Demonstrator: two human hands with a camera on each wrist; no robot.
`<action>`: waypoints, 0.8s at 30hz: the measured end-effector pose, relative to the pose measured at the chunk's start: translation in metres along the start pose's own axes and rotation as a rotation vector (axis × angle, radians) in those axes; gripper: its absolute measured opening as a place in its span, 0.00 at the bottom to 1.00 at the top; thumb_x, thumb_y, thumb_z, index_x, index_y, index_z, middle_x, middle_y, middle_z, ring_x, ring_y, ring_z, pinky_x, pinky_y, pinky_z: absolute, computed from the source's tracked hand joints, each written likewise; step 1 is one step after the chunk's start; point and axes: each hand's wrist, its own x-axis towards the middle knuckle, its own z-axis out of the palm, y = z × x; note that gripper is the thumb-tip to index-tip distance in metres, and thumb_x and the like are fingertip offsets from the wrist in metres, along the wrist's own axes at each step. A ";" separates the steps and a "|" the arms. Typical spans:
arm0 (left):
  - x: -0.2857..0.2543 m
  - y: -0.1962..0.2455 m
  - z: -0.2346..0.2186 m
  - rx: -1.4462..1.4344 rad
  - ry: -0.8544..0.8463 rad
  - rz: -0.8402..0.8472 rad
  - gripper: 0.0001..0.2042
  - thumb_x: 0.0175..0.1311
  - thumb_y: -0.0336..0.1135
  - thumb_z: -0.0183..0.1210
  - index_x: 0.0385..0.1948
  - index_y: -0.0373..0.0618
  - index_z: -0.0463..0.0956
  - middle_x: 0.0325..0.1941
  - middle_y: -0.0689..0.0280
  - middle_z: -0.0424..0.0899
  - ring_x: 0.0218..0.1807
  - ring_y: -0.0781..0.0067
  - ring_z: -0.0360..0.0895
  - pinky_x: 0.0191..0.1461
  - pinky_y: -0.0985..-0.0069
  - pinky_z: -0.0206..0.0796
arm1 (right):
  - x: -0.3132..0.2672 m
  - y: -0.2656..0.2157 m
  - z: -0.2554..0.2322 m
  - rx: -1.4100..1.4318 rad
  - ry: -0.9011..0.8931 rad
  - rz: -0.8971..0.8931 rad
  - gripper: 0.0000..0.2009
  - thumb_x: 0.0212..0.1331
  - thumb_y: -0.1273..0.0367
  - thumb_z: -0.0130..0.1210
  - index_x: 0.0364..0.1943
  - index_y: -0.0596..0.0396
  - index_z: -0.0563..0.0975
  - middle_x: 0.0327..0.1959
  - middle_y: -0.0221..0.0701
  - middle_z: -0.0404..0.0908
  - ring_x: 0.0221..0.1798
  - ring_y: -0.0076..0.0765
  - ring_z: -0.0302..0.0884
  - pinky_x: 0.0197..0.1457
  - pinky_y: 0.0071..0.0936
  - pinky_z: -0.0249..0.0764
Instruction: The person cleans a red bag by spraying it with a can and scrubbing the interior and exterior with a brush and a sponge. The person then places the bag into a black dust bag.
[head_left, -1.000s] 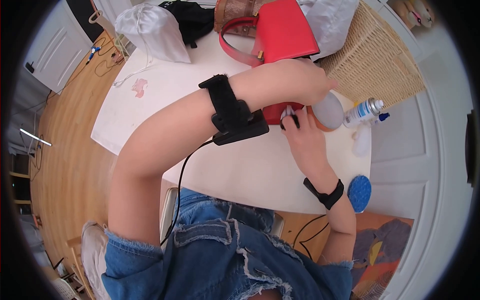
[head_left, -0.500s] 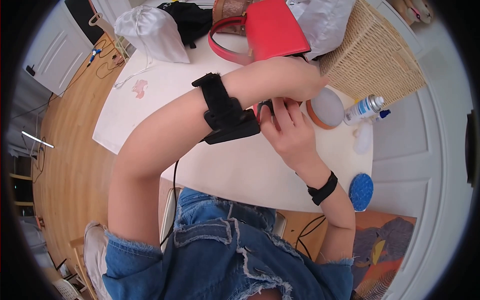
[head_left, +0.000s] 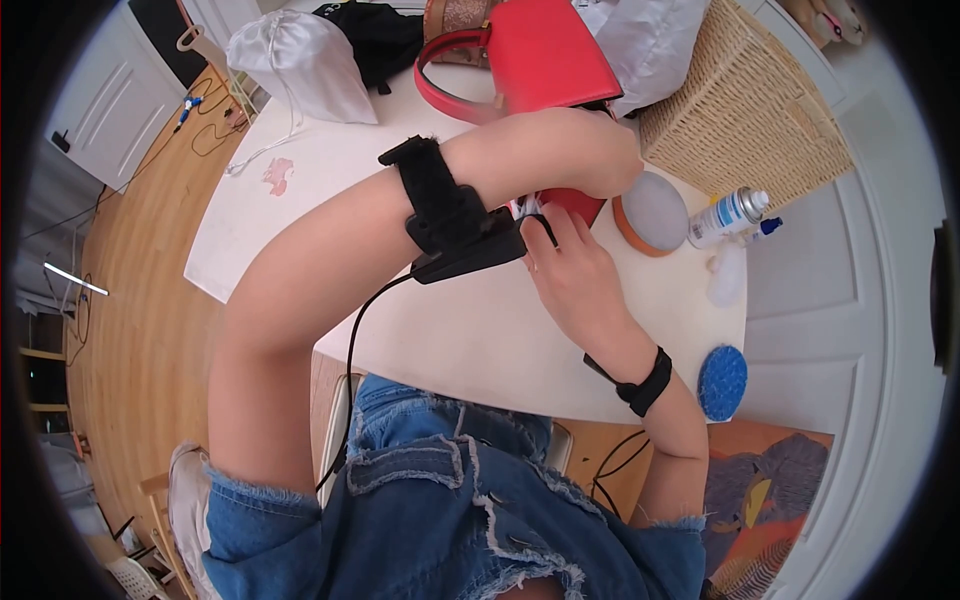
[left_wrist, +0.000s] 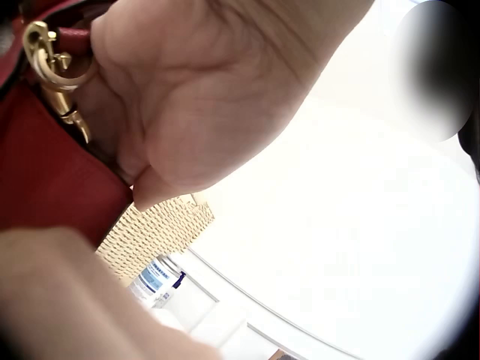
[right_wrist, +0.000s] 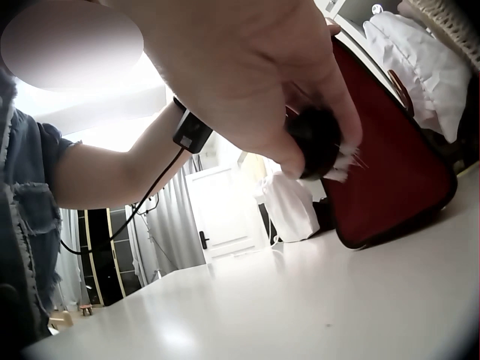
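A red handbag (head_left: 555, 60) stands on the table behind my left forearm, its handle leaning left. My left hand (left_wrist: 202, 97) grips the bag at its upper edge, beside a gold clasp (left_wrist: 54, 67); the fingertips are hidden behind the red leather. In the head view my forearm covers much of the bag's near side. My right hand (head_left: 580, 280) pinches a small black brush (right_wrist: 315, 142) with white bristles. Those bristles meet the bag's red face in the right wrist view, a little above the tabletop.
Right of the bag lie a round grey-topped tin (head_left: 655, 215), a spray can (head_left: 727, 218) and a blue scrubbing disc (head_left: 722, 383). A wicker basket (head_left: 745, 110) stands behind them. White (head_left: 300, 65) and black (head_left: 375, 40) cloth bags lie along the back. A cable (head_left: 352, 370) trails from my left wrist.
My right hand has moved left with the brush, mostly in the first half second. The red handbag and my left forearm have shifted slightly left, with the left hand staying at the bag.
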 end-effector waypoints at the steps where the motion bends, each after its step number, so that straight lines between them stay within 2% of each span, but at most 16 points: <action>1: 0.000 0.001 0.000 -0.021 -0.022 -0.027 0.22 0.71 0.45 0.42 0.36 0.31 0.79 0.32 0.49 0.83 0.34 0.48 0.81 0.42 0.60 0.73 | 0.002 0.000 -0.002 -0.001 0.001 0.001 0.16 0.47 0.75 0.63 0.42 0.62 0.74 0.50 0.46 0.72 0.47 0.52 0.73 0.44 0.36 0.75; 2: 0.001 0.000 0.001 -0.020 -0.022 -0.024 0.22 0.71 0.45 0.42 0.36 0.31 0.79 0.32 0.49 0.83 0.34 0.48 0.81 0.42 0.60 0.73 | 0.006 0.001 -0.004 -0.094 0.182 -0.073 0.14 0.46 0.75 0.59 0.39 0.59 0.73 0.48 0.44 0.71 0.44 0.46 0.74 0.37 0.31 0.75; 3: 0.000 -0.002 0.004 0.069 0.020 0.061 0.22 0.71 0.44 0.42 0.36 0.31 0.79 0.32 0.50 0.83 0.34 0.49 0.81 0.42 0.60 0.73 | 0.010 0.002 -0.006 -0.186 0.363 -0.149 0.12 0.44 0.76 0.56 0.36 0.57 0.72 0.47 0.42 0.71 0.42 0.40 0.74 0.30 0.26 0.76; 4: -0.001 -0.002 0.004 0.157 0.063 0.146 0.22 0.71 0.44 0.42 0.36 0.31 0.79 0.31 0.50 0.83 0.34 0.49 0.81 0.42 0.60 0.73 | 0.013 0.003 -0.009 -0.186 0.363 -0.149 0.12 0.44 0.76 0.56 0.36 0.57 0.72 0.47 0.42 0.71 0.42 0.40 0.74 0.30 0.26 0.76; 6: -0.002 -0.003 0.004 0.147 0.061 0.152 0.22 0.71 0.44 0.42 0.35 0.31 0.79 0.30 0.50 0.83 0.34 0.49 0.81 0.42 0.60 0.73 | 0.017 0.005 -0.011 -0.213 0.499 -0.185 0.12 0.44 0.76 0.56 0.35 0.57 0.71 0.45 0.41 0.70 0.40 0.40 0.73 0.30 0.26 0.76; 7: -0.003 -0.002 0.002 0.138 0.060 0.160 0.22 0.71 0.44 0.42 0.34 0.31 0.79 0.30 0.49 0.82 0.33 0.50 0.80 0.43 0.60 0.73 | 0.014 0.004 -0.009 -0.212 0.499 -0.185 0.12 0.44 0.76 0.56 0.35 0.57 0.71 0.45 0.41 0.70 0.40 0.40 0.73 0.30 0.26 0.76; 9: -0.003 0.002 -0.002 0.093 0.013 0.104 0.22 0.71 0.44 0.42 0.34 0.32 0.79 0.31 0.50 0.82 0.34 0.50 0.80 0.43 0.60 0.72 | 0.004 0.003 0.000 -0.130 0.217 -0.083 0.16 0.49 0.73 0.61 0.43 0.62 0.73 0.48 0.44 0.70 0.47 0.50 0.72 0.43 0.37 0.75; 10: -0.002 0.004 -0.004 0.046 -0.034 0.048 0.22 0.71 0.44 0.42 0.35 0.32 0.79 0.31 0.50 0.82 0.34 0.51 0.80 0.44 0.60 0.72 | -0.001 0.003 0.006 -0.130 0.216 -0.084 0.16 0.49 0.73 0.61 0.43 0.62 0.73 0.48 0.44 0.70 0.47 0.50 0.72 0.43 0.37 0.75; 12: 0.003 0.007 -0.003 0.045 -0.036 0.026 0.22 0.71 0.44 0.42 0.35 0.32 0.79 0.32 0.50 0.82 0.34 0.51 0.80 0.44 0.60 0.72 | -0.010 0.006 0.018 -0.221 0.054 -0.095 0.14 0.45 0.75 0.55 0.40 0.56 0.70 0.44 0.40 0.70 0.41 0.40 0.74 0.33 0.27 0.77; 13: 0.002 0.008 -0.004 0.045 -0.038 0.007 0.22 0.71 0.44 0.42 0.35 0.32 0.79 0.32 0.50 0.83 0.34 0.51 0.80 0.44 0.60 0.72 | -0.013 0.006 0.021 -0.221 0.053 -0.096 0.14 0.45 0.75 0.55 0.40 0.56 0.70 0.44 0.40 0.70 0.41 0.40 0.74 0.33 0.27 0.77; 15: 0.001 0.009 -0.006 0.013 -0.043 -0.006 0.22 0.71 0.44 0.42 0.35 0.32 0.79 0.32 0.51 0.83 0.35 0.51 0.80 0.44 0.60 0.72 | -0.018 0.007 0.024 -0.061 -0.090 -0.080 0.15 0.46 0.74 0.54 0.42 0.55 0.69 0.45 0.39 0.71 0.42 0.40 0.75 0.35 0.29 0.78; 21: -0.003 0.013 -0.008 -0.020 -0.012 -0.029 0.22 0.71 0.44 0.42 0.34 0.33 0.80 0.31 0.50 0.82 0.33 0.50 0.79 0.43 0.60 0.71 | -0.014 0.012 0.017 -0.063 0.102 -0.162 0.14 0.48 0.74 0.54 0.42 0.55 0.70 0.43 0.38 0.70 0.42 0.40 0.75 0.37 0.30 0.78; 22: -0.003 0.014 -0.009 -0.011 -0.016 -0.031 0.22 0.71 0.44 0.42 0.34 0.33 0.80 0.30 0.50 0.82 0.33 0.49 0.79 0.43 0.60 0.71 | -0.016 0.013 0.018 -0.062 0.102 -0.161 0.14 0.48 0.74 0.54 0.42 0.55 0.70 0.43 0.38 0.70 0.42 0.40 0.75 0.37 0.30 0.78; 24: -0.004 0.011 -0.007 0.000 0.007 0.000 0.22 0.71 0.44 0.43 0.33 0.33 0.80 0.29 0.50 0.82 0.32 0.49 0.79 0.41 0.60 0.71 | -0.023 0.019 0.023 0.001 -0.059 -0.082 0.14 0.48 0.74 0.54 0.42 0.56 0.71 0.43 0.38 0.70 0.42 0.41 0.75 0.37 0.31 0.78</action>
